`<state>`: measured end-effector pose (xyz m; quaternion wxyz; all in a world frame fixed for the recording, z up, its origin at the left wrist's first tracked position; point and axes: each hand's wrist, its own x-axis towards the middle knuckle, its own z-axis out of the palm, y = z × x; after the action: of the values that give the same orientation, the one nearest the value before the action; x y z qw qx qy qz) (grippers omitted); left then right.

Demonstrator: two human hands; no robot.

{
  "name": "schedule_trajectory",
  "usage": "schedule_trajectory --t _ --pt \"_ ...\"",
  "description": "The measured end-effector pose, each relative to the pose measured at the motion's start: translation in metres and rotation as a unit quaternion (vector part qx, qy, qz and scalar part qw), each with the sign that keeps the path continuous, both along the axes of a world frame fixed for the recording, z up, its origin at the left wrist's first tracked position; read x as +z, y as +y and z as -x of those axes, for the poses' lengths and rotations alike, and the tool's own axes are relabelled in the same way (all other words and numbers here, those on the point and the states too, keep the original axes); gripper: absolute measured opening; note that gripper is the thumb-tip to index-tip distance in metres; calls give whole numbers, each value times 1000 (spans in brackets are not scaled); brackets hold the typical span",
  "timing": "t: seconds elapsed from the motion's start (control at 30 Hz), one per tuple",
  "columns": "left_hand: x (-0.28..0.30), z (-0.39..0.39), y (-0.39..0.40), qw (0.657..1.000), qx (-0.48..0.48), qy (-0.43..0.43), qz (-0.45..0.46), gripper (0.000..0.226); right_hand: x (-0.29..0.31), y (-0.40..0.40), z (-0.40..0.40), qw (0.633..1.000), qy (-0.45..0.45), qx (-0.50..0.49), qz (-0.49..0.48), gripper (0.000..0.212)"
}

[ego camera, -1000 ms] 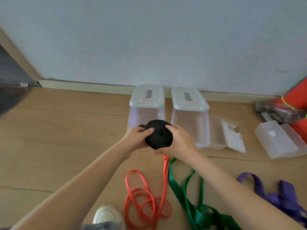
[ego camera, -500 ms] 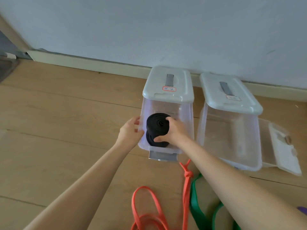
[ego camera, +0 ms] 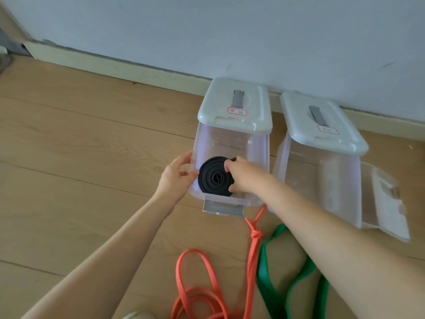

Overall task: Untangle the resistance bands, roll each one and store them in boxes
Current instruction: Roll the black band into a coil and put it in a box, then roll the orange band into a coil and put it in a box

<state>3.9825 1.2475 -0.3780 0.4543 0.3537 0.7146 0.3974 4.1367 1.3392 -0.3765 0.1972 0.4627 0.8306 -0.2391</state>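
Resting between both hands (ego camera: 177, 178): rolled band (ego camera: 213, 177).

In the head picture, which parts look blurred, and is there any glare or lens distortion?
Head view: soft, even daylight, no hard glare; the open flap of the right box is smeared by motion blur; the skirting board bends from the wide-angle lens; the rolled black band and the right hand are fairly sharp.

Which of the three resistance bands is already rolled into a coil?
The black band, held by the right hand inside the left box; the orange band and green band lie loose on the floor.
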Motion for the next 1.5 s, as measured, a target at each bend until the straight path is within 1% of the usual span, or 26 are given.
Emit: schedule_trajectory --t 0.07,0.13,0.2,0.23,0.27,0.43,0.57,0.63,0.73,0.8,0.9,0.97,1.03,1.07,1.1,1.13,1.17,1.2,1.23,1.27,1.3,1.33,1.37,1.4,1.43,1.5 --pt "0 -1 1 1000 0 -1 0 48 -3 0 -2 999 18 -27 28 38" --pt "1 -1 1 1000 -4 10 -1 49 -3 3 -5 988 87 -116 53 31" --pt "2 -1 2 1000 -5 15 0 50 1 9 -5 955 165 -243 48 22" --pt "2 -1 2 1000 -4 16 1 50 3 12 -5 936 190 -292 46 22" --pt "2 -2 3 1000 -3 18 3 50 4 15 -4 926 199 -316 46 24" --pt "2 -2 5 1000 -1 30 10 50 13 17 -1 911 238 -336 23 38" --pt "4 -4 5 998 6 56 19 48 19 4 -9 921 259 -292 -12 47" --pt "8 -8 0 997 7 77 25 42 24 -7 -18 920 257 -294 -14 49" --pt "16 -15 -14 996 38 75 39 33 36 -27 -30 908 274 -316 -8 45" --pt "19 -23 -29 993 65 82 57 29 45 -46 -40 889 305 -341 -17 40" --pt "16 -39 -64 982 91 151 70 27 49 -78 -58 868 340 -360 -34 29" --pt "7 -52 -90 974 38 204 91 28 43 -105 -75 850 353 -390 -32 27" --pt "-6 -67 -113 953 -66 245 167 38 29 -136 -89 836 353 -419 -1 31" --pt "-13 -74 -124 940 -99 246 215 46 20 -152 -94 836 346 -426 27 32" --pt "-19 -79 -133 933 -104 227 261 53 12 -168 -97 841 332 -424 58 30" --pt "-23 -82 -140 931 -88 195 297 58 2 -183 -99 855 309 -407 91 26" --pt "-27 -83 -146 932 -66 162 317 60 -7 -196 -100 880 272 -372 118 21" --pt "-29 -84 -151 936 -55 138 321 57 -15 -206 -101 904 235 -327 141 22" --pt "-30 -84 -154 940 -71 122 310 50 -20 -214 -100 921 210 -285 163 33" --pt "-28 -85 -156 945 -114 111 285 41 -23 -221 -97 924 210 -260 185 50" --pt "-24 -86 -157 947 -172 104 251 30 -22 -226 -93 917 234 -252 202 67" --pt "-16 -87 -156 941 -236 103 220 23 -20 -228 -89 906 270 -254 203 79" --pt "-8 -88 -154 929 -294 108 198 17 -16 -227 -85 896 307 -256 193 81" --pt "1 -88 -148 914 -340 120 185 11 -11 -224 -84 891 330 -253 184 76" --pt "10 -87 -141 904 -368 132 176 11 -4 -219 -85 896 331 -239 176 61" --pt "34 -85 -127 891 -398 146 164 22 17 -206 -94 918 297 -210 159 21"
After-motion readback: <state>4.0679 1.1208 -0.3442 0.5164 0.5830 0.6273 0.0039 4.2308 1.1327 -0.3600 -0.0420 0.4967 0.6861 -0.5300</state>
